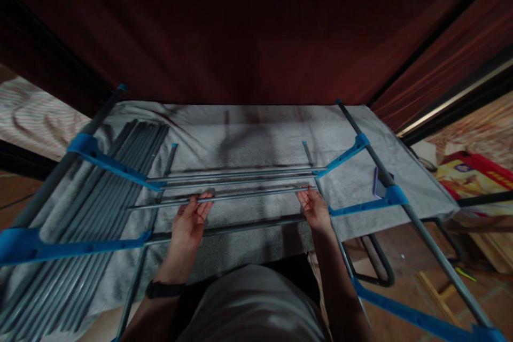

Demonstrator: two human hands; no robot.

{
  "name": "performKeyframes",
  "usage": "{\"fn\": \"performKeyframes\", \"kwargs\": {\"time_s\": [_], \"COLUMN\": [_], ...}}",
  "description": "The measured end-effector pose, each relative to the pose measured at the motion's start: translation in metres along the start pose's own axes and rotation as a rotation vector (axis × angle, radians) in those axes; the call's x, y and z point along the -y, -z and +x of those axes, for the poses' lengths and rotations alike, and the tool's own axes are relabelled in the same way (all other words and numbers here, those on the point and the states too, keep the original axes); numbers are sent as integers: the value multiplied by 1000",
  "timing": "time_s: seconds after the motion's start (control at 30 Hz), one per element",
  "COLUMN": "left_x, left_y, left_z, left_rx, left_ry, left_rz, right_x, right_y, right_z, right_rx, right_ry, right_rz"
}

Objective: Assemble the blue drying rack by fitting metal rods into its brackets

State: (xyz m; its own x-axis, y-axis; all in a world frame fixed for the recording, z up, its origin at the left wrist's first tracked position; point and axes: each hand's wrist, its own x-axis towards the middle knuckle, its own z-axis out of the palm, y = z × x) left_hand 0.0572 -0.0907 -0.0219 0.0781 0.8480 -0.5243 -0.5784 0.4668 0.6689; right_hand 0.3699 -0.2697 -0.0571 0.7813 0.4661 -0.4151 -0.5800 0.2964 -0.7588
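Curtain: a dark red curtain [248,26] fills the back of your view.
Cloth: a grey cloth [256,128] is spread over the surface in front of you; you cannot tell what lies under it.
Rack: a frame of grey tubes and blue plastic brackets [108,163] stands over the cloth, its side posts rising at your left and right. Several rails already span between the two brackets at the far side.
Spare rods: a bundle of grey rods [100,197] lies on the cloth at your left, under the left side of the frame.
Box: a red box [476,173] lies on the floor at the far right.
Writing: the box carries yellow lettering, too blurred to read; no other brand or label can be made out.
Loose rod: one thin grey rod [248,196] runs crosswise just in front of the fitted rails, between your two hands.
Left hand: your left hand [190,222] touches the rod, its fingers [202,204] straight and close together across it, not curled round.
Right hand: your right hand [316,208] meets the rod's right end beside the right bracket; you cannot tell whether its fingers [308,194] pinch it or only rest on it.
Wristband: a dark band [164,289] sits on your left wrist.
Small item: a pale lilac object [379,181] lies on the cloth by the right post.
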Motion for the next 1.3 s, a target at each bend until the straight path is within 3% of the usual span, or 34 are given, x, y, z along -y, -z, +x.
{"fn": "performKeyframes", "kwargs": {"time_s": [0.3, 0.63, 0.97, 1.13, 1.3], "left_x": [-2, -17, 0, -13, -15], "left_y": [-7, 4, -7, 5, 11], "left_z": [-3, 12, 4, 8, 10], "left_rx": [-52, -138, -153, -175, -187], "left_ry": [15, -18, 150, 79, 27], "left_rz": [37, -14, -23, -90, -147], "right_x": [4, 6, -2, -2, -2], "right_y": [-3, 5, 4, 9, 12], "right_z": [-1, 8, 14, 15, 19], "right_rx": [-34, -61, 7, 27, -16], "right_ry": [-27, -43, -137, -79, -126], "right_rz": [4, -15, -82, -155, -142]}}
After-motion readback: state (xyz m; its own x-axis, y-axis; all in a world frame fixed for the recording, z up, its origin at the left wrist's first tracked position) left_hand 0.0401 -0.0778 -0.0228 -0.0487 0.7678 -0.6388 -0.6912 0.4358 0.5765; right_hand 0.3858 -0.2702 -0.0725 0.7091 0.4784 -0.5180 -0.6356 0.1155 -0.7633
